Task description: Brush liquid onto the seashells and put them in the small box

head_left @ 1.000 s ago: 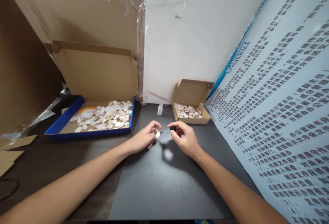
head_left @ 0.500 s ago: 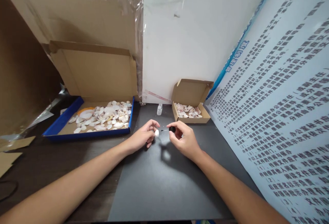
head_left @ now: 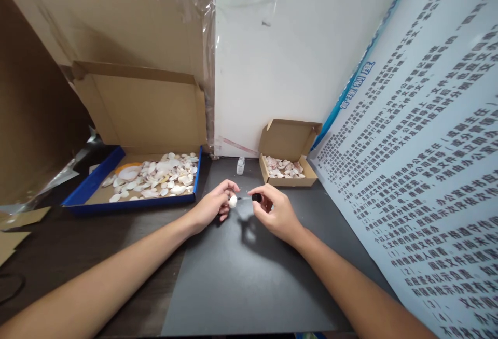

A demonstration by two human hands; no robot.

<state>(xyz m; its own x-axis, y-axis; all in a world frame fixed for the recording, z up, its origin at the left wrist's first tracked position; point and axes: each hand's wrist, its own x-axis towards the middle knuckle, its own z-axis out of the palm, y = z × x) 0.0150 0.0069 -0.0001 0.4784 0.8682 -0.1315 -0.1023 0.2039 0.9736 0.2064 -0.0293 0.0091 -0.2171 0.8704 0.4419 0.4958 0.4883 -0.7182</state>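
Observation:
Between the fingers of my left hand (head_left: 215, 205) is a small white ribbed seashell (head_left: 233, 201). My right hand (head_left: 277, 211) pinches the black cap of a brush applicator (head_left: 256, 197), whose thin stem points left at the shell. The dark tip is at or very near the shell's edge; whether it touches I cannot tell. Beyond both hands a small clear glass bottle (head_left: 240, 166) with a white label stands upright, its top uncapped.
An open blue-edged cardboard box (head_left: 132, 206) holding many shells (head_left: 167, 173) stands left. At the back right is a smaller open cardboard box (head_left: 290, 181) with more shells. A grey mat (head_left: 249, 287) covers the table; a printed poster (head_left: 428, 147) rises along the right.
The shell has turned in my left hand, so its ribbed outer face shows now. The applicator has shifted slightly left, its tip closer to the shell.

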